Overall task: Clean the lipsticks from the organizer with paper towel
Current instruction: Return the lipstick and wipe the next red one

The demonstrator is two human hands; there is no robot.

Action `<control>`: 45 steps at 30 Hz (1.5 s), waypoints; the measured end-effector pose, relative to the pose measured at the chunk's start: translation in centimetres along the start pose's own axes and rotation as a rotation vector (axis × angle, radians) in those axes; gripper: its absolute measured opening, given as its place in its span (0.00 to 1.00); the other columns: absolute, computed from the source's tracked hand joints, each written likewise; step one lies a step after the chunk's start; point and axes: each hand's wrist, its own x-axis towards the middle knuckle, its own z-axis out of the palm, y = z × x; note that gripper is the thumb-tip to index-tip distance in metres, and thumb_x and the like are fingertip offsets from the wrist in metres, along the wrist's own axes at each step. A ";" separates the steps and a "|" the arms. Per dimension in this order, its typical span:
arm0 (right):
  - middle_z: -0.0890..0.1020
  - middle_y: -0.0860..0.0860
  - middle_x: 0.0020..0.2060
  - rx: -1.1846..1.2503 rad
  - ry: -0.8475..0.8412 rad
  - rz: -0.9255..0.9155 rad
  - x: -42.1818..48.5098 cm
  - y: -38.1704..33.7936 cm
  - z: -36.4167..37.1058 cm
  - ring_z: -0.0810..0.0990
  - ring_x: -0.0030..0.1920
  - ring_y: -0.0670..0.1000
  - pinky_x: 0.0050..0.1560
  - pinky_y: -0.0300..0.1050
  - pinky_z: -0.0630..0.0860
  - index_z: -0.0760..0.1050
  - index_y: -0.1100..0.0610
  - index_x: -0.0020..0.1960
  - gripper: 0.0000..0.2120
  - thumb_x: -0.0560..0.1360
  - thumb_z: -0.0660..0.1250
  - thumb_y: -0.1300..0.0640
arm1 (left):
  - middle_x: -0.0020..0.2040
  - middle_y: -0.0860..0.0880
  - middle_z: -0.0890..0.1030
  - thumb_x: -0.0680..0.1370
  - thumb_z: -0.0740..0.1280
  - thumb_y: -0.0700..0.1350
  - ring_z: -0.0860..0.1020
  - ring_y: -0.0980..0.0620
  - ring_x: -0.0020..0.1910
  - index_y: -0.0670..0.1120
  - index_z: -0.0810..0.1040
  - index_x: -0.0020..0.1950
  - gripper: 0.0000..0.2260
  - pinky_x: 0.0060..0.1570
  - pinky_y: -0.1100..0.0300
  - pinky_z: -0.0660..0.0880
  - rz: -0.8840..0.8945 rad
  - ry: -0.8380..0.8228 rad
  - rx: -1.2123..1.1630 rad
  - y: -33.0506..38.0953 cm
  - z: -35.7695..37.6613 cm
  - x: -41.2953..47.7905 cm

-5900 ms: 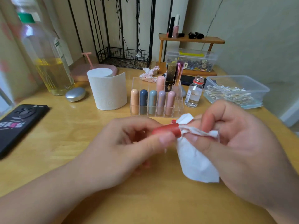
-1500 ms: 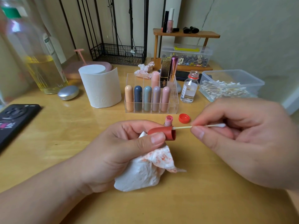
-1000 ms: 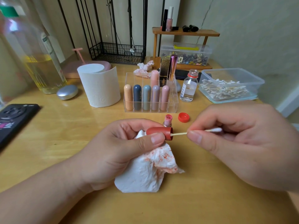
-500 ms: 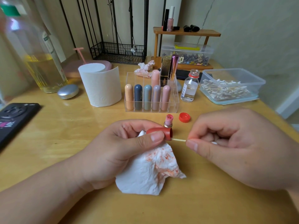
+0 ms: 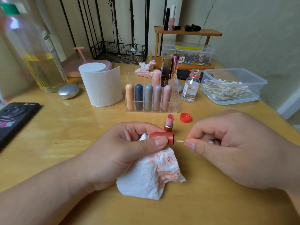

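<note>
Cap [image 5: 162, 136] and swab [image 5: 179, 141] share one line, and that line decides the next stroke. Near the front edge of the desk [image 5: 68, 140], the left hand [image 5: 126, 151] grips the red cap between thumb and fingers. The stained towel [image 5: 151, 176] is bunched under its palm and trails onto the desk. The cap lies level, long axis running left to right, its open mouth turned toward the right hand [image 5: 230, 148]. That hand, just beside the mouth, pinches the swab's stick, which points straight into the opening; the tip is hidden, probably inside. The right hand is thus the nearer one to work the swab along that axis, while the left need only steady the cap. Just behind the cap the bared lipstick [image 5: 169, 124] stands upright on the desk. Toward the back edge, the organizer [image 5: 174, 103] holds five rounded lipsticks [image 5: 148, 97] upright in its front row and three taller ones behind. Right of it an uncapped bottle [image 5: 190, 90] holds clear liquid, its red lid [image 5: 185, 117] lying apart on the desk. The tub [image 5: 261, 82] near the right edge holds a heap of swabs.
</note>
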 end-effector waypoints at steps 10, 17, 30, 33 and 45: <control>0.80 0.44 0.25 -0.009 -0.045 -0.006 0.0 -0.6 -0.3 0.72 0.23 0.44 0.26 0.27 0.63 0.79 0.52 0.38 0.14 0.81 0.62 0.51 | 0.43 0.40 0.84 0.72 0.72 0.41 0.81 0.46 0.42 0.41 0.84 0.51 0.09 0.45 0.57 0.79 0.030 -0.013 0.106 0.0 -0.1 0.0; 0.78 0.50 0.24 -0.032 -0.114 0.123 0.0 -0.9 -0.2 0.71 0.23 0.45 0.26 0.34 0.67 0.78 0.52 0.39 0.15 0.75 0.59 0.44 | 0.44 0.42 0.83 0.72 0.72 0.38 0.81 0.48 0.42 0.40 0.84 0.52 0.09 0.44 0.59 0.79 0.061 -0.030 0.115 -0.1 -0.2 0.0; 0.79 0.46 0.23 0.017 -0.009 0.070 0.0 -0.5 -0.9 0.71 0.22 0.43 0.26 0.31 0.67 0.78 0.49 0.40 0.08 0.76 0.64 0.49 | 0.46 0.42 0.83 0.73 0.71 0.40 0.81 0.47 0.44 0.42 0.84 0.52 0.09 0.48 0.58 0.78 0.044 -0.035 0.075 -0.1 -0.5 0.3; 0.77 0.48 0.21 0.011 -0.049 0.108 0.1 -0.3 -0.9 0.70 0.22 0.43 0.26 0.34 0.68 0.78 0.50 0.39 0.10 0.75 0.64 0.48 | 0.45 0.41 0.83 0.73 0.71 0.40 0.81 0.46 0.44 0.41 0.83 0.53 0.10 0.47 0.56 0.78 0.028 -0.032 0.035 -0.2 -0.6 0.3; 0.80 0.50 0.23 0.159 -0.072 0.101 0.1 -0.3 -1.4 0.74 0.24 0.55 0.27 0.42 0.72 0.81 0.47 0.44 0.08 0.79 0.66 0.47 | 0.46 0.42 0.83 0.73 0.71 0.41 0.81 0.46 0.46 0.41 0.84 0.52 0.10 0.49 0.57 0.78 0.030 -0.042 0.040 -0.2 -0.6 0.4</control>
